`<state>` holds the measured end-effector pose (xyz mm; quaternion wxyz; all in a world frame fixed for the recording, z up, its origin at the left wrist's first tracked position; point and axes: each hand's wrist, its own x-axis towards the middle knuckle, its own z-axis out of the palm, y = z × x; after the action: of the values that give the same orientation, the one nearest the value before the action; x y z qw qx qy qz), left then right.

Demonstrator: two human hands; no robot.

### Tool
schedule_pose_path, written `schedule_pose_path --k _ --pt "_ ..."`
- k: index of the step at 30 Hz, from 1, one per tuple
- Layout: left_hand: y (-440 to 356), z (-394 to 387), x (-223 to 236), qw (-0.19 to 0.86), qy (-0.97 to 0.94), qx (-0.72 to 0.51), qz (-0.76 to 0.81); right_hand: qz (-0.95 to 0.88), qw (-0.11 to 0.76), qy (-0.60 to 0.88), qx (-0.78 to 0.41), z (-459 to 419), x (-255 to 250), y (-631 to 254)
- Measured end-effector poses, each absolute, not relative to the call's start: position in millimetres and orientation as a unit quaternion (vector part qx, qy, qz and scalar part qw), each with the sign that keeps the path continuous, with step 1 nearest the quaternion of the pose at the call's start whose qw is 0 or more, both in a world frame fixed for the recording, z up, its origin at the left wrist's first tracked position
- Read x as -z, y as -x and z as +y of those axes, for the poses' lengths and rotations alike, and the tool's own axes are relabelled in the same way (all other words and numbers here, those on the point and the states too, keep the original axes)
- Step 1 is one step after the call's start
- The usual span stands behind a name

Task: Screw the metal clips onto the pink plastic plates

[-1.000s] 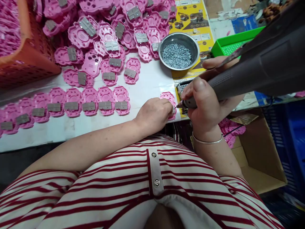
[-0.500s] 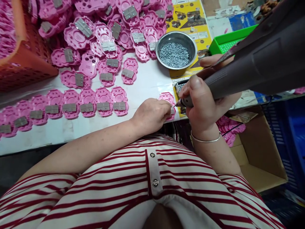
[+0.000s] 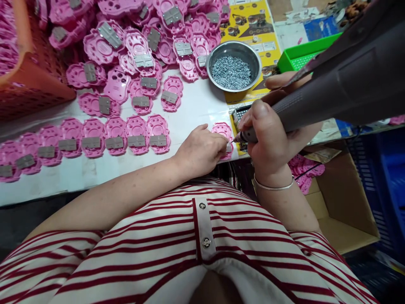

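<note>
My left hand [image 3: 201, 150] rests on a pink plastic shell [image 3: 222, 130] at the near edge of the white table [image 3: 199, 105], holding it down and hiding most of it. My right hand [image 3: 272, 137] grips a dark grey electric screwdriver [image 3: 325, 88], whose tip points at the shell's right side, next to my left fingers. A steel bowl [image 3: 234, 52] full of small screws stands behind the shell.
A row of pink shells with grey plates [image 3: 136, 135] lies to the left, with a heap of them [image 3: 142, 38] behind. An orange basket [image 3: 34, 80] stands far left, a green tray [image 3: 300, 55] far right. Below right a cardboard box [image 3: 344, 211] holds pink parts.
My left hand's fingers have spread a little over the pink shell. The screwdriver tip has stayed at the shell's right side.
</note>
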<state>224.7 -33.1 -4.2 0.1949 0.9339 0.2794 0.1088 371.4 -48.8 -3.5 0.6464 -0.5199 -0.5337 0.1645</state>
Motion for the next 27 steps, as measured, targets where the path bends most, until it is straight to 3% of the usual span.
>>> schedule_pose_path --k 3,14,27 --pt "-224.7 -34.0 1.6 0.2 -0.93 -0.109 0.288 -0.507 0.694 0.494 -0.131 -46.4 3.4 -369.9" --pt "-226.4 -34.0 -5.4 0.208 -0.925 -0.075 0.309 -0.507 0.725 0.444 -0.145 -45.3 -0.4 -367.0" --pt "-227.7 -31.1 -6.1 0.201 -0.927 -0.041 0.313 -0.502 0.721 0.457 -0.141 -44.1 0.9 -364.8"
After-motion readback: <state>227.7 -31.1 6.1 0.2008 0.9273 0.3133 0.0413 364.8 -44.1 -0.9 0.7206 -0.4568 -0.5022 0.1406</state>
